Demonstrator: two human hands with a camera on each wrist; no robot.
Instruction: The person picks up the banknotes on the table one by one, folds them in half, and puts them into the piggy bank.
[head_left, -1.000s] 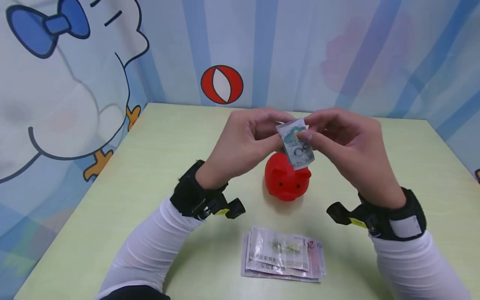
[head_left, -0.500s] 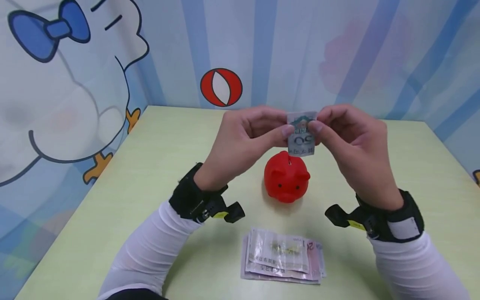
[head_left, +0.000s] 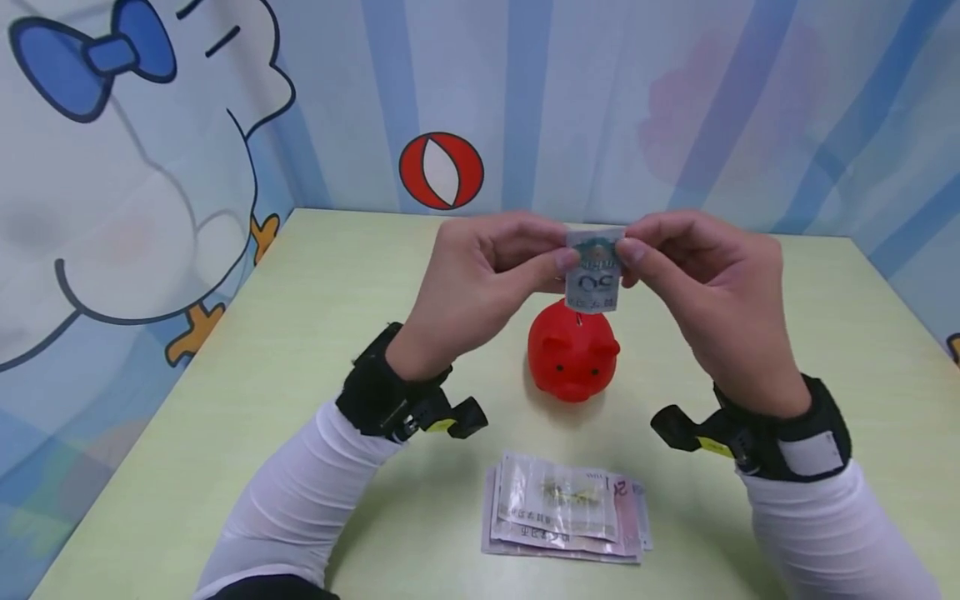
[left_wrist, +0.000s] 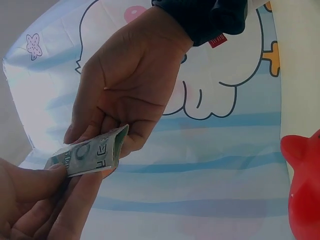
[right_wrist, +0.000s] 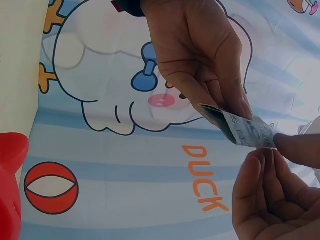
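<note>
A small folded banknote (head_left: 592,292), greenish with a large 50, is held up between both hands, overlapping the back of the red piggy bank (head_left: 573,358). My left hand (head_left: 480,287) pinches one side edge between thumb and fingers. On the opposite edge, my right hand (head_left: 712,292) pinches in the same way. The left wrist view shows the banknote (left_wrist: 92,152) end-on, its layers parting slightly at the fold. The piggy bank stands upright facing me, a slot on its back just visible below the banknote.
A stack of several banknotes (head_left: 562,517) lies flat on the pale yellow table (head_left: 420,508), nearer to me than the piggy bank. Behind the table rises a blue striped cloth wall (head_left: 585,108) printed with a ball and a duck. Both wrists wear black camera straps.
The banknote has turned from tilted to nearly upright and flat toward me. The left fingers have moved to its edge, and it has drifted slightly left since half a second ago.
</note>
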